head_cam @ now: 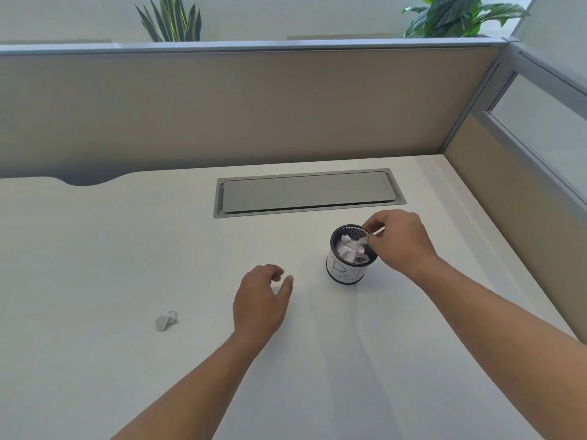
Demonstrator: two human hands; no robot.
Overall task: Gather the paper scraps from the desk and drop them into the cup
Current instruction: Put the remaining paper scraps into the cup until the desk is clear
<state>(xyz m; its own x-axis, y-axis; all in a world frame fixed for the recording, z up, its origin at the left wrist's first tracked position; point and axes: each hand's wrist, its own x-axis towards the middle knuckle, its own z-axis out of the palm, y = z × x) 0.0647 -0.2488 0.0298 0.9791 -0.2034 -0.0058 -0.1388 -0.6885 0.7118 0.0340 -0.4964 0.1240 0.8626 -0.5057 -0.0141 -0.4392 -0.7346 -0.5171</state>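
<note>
Now right hand (398, 241) at cup (344, 268) mouth, centre-right, fingers pinched on scrap (360, 242) for drop. Left hand (259, 301) open, empty, hovering over bench (95, 249). One crumpled scrap (165, 321) left, lower left.

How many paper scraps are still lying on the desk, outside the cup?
1. One crumpled scrap lies on the desk, left of the left hand. The other scraps are in the cup, under the right hand. The arms may hide others.

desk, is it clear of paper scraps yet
No, one crumpled paper scrap lies on the desk, left of the left hand, far from the cup.
</note>
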